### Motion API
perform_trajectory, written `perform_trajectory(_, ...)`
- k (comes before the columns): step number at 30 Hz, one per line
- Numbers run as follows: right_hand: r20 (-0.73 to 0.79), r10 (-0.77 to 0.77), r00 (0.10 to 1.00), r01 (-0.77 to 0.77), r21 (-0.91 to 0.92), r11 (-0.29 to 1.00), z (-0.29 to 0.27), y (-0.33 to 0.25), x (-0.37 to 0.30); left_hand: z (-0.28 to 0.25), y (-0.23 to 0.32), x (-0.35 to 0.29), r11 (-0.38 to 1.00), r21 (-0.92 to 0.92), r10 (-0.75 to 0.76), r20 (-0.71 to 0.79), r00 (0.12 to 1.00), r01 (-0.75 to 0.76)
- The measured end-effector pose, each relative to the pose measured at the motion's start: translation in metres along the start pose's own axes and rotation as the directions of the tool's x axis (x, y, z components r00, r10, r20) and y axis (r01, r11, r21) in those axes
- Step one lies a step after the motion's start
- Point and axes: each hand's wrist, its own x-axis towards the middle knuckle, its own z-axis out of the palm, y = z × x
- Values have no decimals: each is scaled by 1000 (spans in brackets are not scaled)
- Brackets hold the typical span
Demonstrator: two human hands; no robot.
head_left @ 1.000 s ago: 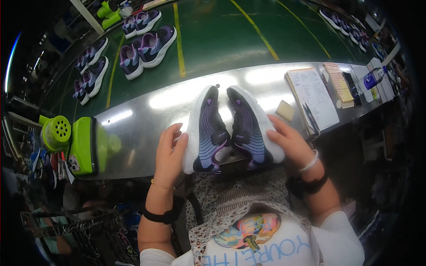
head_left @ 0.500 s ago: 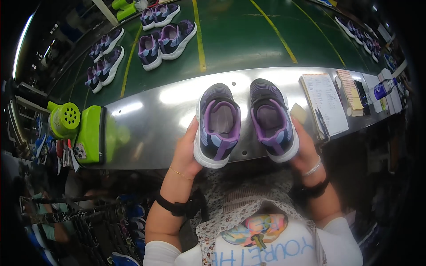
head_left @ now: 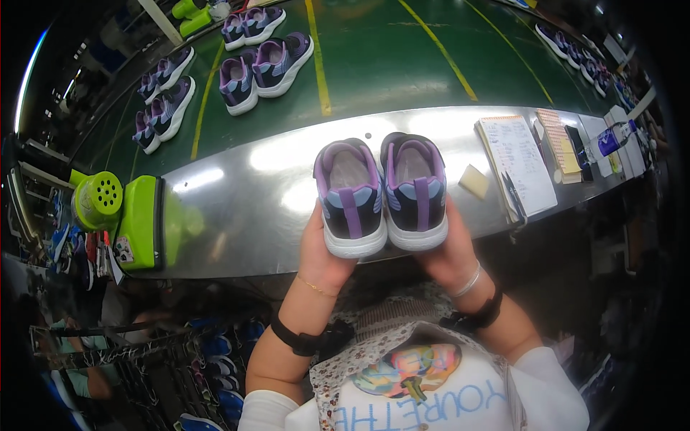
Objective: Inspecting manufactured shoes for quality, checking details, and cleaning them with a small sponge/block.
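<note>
My left hand (head_left: 321,248) grips a dark sneaker (head_left: 350,205) with purple lining, light blue heel patches and a white sole. Its match, the other sneaker (head_left: 415,194), is gripped by my right hand (head_left: 451,251). Both shoes are held side by side, heels toward me and tilted so the heel backs show, above the near edge of the metal table (head_left: 237,237). Their inner sides touch or nearly touch. Most of my fingers are hidden beneath and behind the shoes.
Beyond the table, a green conveyor belt (head_left: 374,65) with yellow lines carries pairs of similar sneakers (head_left: 277,68). A lime-green device (head_left: 140,223) stands at left. At right lie a yellowish square pad (head_left: 474,182), a written notepad (head_left: 519,161), pens (head_left: 514,194) and a bottle (head_left: 612,140).
The two sneakers have come together from apart, and their heels have tipped up to show more of their backs. My right hand has moved left, uncovering the square pad.
</note>
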Motion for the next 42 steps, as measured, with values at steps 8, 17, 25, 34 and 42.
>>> perform_trajectory(8,20,-12,1000,12,3,1000,2,5,0,-1,3,-5,999,32,15,25,1000,-16)
perform_trajectory(17,244,90,966,-125,132,983,-14,-5,-1,-15,34,0,881,388,319,-65,946,-271)
perform_trajectory(25,324,99,941,-185,246,952,-17,-7,-2,18,55,-24,-634,715,577,691,435,-295)
perform_trajectory(34,369,16,929,246,-651,718,-8,-37,-41,80,19,-23,-572,436,-198,749,633,-695)
perform_trajectory(42,-130,-99,987,-92,-944,315,-35,-103,-72,72,-19,-21,-64,836,-555,424,716,-545)
